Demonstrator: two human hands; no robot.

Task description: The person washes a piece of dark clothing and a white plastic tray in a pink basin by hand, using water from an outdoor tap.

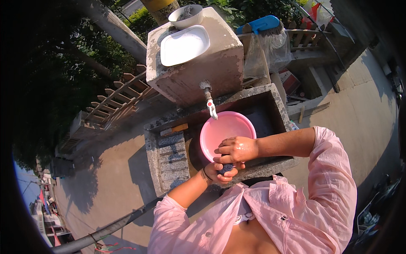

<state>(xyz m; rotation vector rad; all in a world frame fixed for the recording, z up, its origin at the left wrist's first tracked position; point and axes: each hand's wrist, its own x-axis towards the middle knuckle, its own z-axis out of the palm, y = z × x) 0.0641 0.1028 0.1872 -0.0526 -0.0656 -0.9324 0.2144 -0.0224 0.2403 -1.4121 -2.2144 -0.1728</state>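
My left hand (222, 174) is closed around a dark, rough-textured lump (225, 169), perhaps a wet cloth or scrubber. Over it lies my right hand (236, 149), wet and shining, its fingertips touching the lump's upper end. Both hands are at the near rim of a pink plastic basin (230, 119), which sits inside a stone sink. A white tap (211, 109) with a red mark points down over the basin's far rim; no stream of water shows from it. The lump's full shape is hidden by my fingers.
The stone sink (151, 165) has a ribbed washboard (173, 158) at its left, with an orange-handled brush (179, 128) above. A concrete block behind carries a white tray (185, 45) and a bowl (186, 22). A blue brush head (263, 23) stands at the back right.
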